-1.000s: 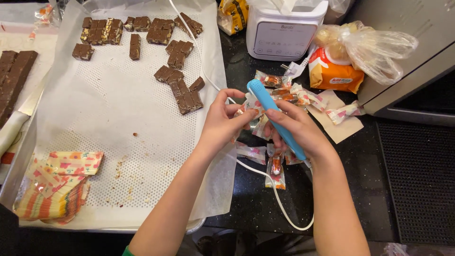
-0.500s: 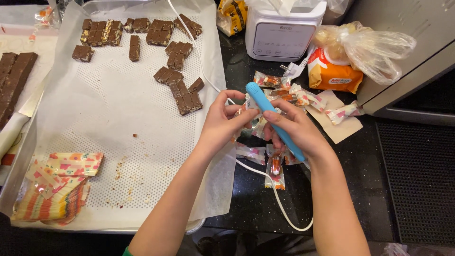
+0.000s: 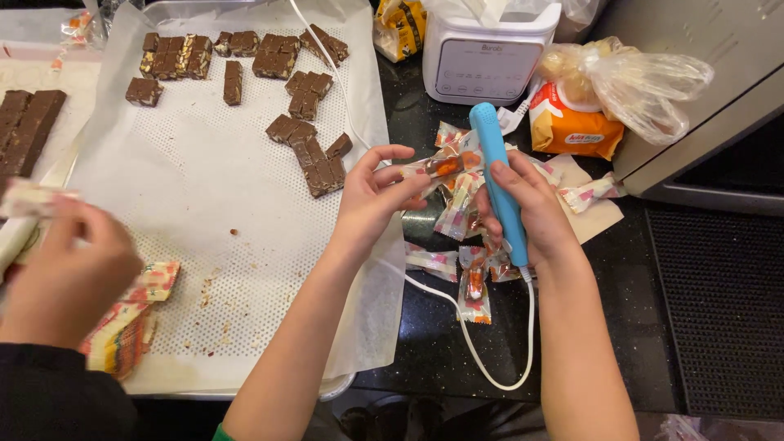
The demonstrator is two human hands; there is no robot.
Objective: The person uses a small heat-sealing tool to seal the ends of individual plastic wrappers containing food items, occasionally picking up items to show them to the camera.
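Note:
My right hand [image 3: 535,212] grips a blue corded sealer tool [image 3: 500,180] upright, its white cable [image 3: 490,359] looping below. My left hand [image 3: 377,200] pinches a wrapped candy [image 3: 445,166] by its end and holds it against the tool's tip. Several more wrapped candies [image 3: 474,282] lie on the black counter under my hands. Brown chocolate bar pieces [image 3: 314,155] rest on a perforated white liner in the tray [image 3: 245,269] to the left.
Another person's hand [image 3: 69,273] in a dark sleeve reaches in at the lower left over a stack of empty wrappers [image 3: 131,322]. A white appliance [image 3: 486,53], an orange packet [image 3: 572,131] and a plastic bag [image 3: 645,77] stand behind. A grey oven edge [image 3: 710,155] lies at the right.
My hands lifted the candy a little higher along the blue tool. Another person's hand has come into view at the lower left, above the wrappers.

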